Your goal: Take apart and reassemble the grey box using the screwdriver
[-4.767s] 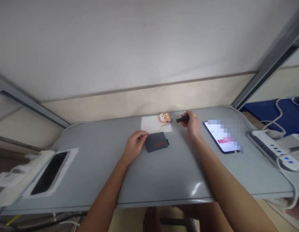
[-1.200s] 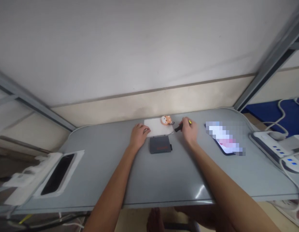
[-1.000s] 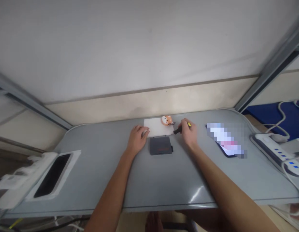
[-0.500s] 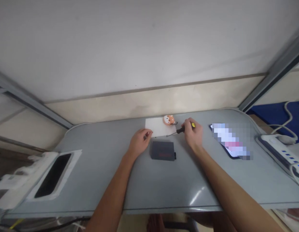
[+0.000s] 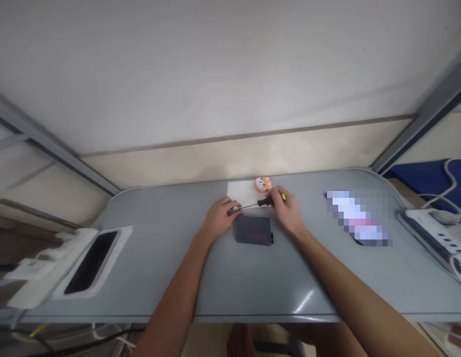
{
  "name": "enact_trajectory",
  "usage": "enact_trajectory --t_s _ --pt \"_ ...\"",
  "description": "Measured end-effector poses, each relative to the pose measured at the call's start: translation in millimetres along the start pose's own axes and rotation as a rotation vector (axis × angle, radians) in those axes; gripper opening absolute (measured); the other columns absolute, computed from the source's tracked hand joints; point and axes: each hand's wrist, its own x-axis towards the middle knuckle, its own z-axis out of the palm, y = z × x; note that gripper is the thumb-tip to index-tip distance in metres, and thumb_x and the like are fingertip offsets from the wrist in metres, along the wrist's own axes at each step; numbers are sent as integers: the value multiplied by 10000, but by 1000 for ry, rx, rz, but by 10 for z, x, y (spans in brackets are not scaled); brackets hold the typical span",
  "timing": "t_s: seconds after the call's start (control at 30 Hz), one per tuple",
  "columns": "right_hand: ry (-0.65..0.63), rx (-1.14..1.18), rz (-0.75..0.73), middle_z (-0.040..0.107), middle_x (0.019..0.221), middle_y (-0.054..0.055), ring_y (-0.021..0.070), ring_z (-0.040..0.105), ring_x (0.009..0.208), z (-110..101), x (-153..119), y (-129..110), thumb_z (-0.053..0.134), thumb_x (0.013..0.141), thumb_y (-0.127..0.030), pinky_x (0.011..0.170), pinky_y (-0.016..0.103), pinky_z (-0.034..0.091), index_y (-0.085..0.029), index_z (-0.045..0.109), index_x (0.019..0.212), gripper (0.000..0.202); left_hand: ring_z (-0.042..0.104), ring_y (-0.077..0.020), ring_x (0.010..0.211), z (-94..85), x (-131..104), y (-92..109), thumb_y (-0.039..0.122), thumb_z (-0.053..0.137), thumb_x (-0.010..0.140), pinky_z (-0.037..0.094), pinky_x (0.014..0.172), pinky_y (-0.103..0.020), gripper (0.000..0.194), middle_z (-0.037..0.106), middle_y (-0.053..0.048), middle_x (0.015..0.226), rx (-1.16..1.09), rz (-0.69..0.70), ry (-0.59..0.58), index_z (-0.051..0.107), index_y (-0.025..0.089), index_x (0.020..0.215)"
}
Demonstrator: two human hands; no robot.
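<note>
My right hand point(image 5: 287, 208) is wrapped round the dark handle of a screwdriver point(image 5: 265, 202) with a yellow end. Its thin shaft points left to the fingertips of my left hand point(image 5: 220, 216). Those fingers are pinched on a small dark piece point(image 5: 233, 212), too small to name, which the shaft tip meets or nearly meets. Just in front of the fingers a dark grey box point(image 5: 253, 230) with reddish marking lies flat on the grey table point(image 5: 252, 282). Behind the shaft is a white sheet point(image 5: 239, 191), and an orange and white animal-faced case point(image 5: 262, 184) sits on its right part.
A phone with a lit, blurred screen point(image 5: 357, 218) lies to the right, near a white power strip point(image 5: 431, 238) with cables. At the left, a black phone point(image 5: 92, 262) rests on a white sheet beside another strip with plugs point(image 5: 51, 267). A wall stands behind.
My right hand has moved left with the screwdriver, bringing its tip to my left fingers. A small dark piece now shows between my left fingers. The view has shifted slightly.
</note>
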Motion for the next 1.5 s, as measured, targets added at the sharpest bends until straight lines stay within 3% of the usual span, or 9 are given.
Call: enact_trajectory --t_s 0.17,0.37,0.73,0.93,1.5 --pt "59 64 10 669 695 11 157 603 659 -22 67 65 519 961 -521 633 269 428 -196 665 791 395 652 -186 892 -11 17 25 299 636 990 513 842 -331 129 694 -33 948 -21 -6 26 745 235 961" --pt "61 104 26 618 630 -9 144 539 605 -29 113 113 515 958 -552 625 268 415 -200 645 788 412 645 -184 897 -19 16 58 319 597 1010 507 807 -313 166 675 -32 932 -13 -29 70 732 223 1000" --pt "41 100 53 715 741 24 142 560 621 -1 123 209 502 964 -592 626 261 424 -198 651 825 444 631 -189 877 -14 15 24 300 578 1012 502 841 -328 173 657 -32 894 107 -54 138 733 225 1002" --pt "20 44 80 737 816 44 161 618 715 5 112 158 501 957 -635 674 266 438 -193 654 838 482 635 -200 897 -11 9 -5 297 601 999 504 847 -339 167 659 -38 926 146 -94 118 749 229 1033" --pt "-61 42 73 715 786 28 165 581 681 30 96 144 507 940 -664 677 285 448 -203 676 871 496 645 -206 961 -3 25 -4 296 631 995 503 888 -337 144 687 -42 966 173 -55 113 755 224 1010"
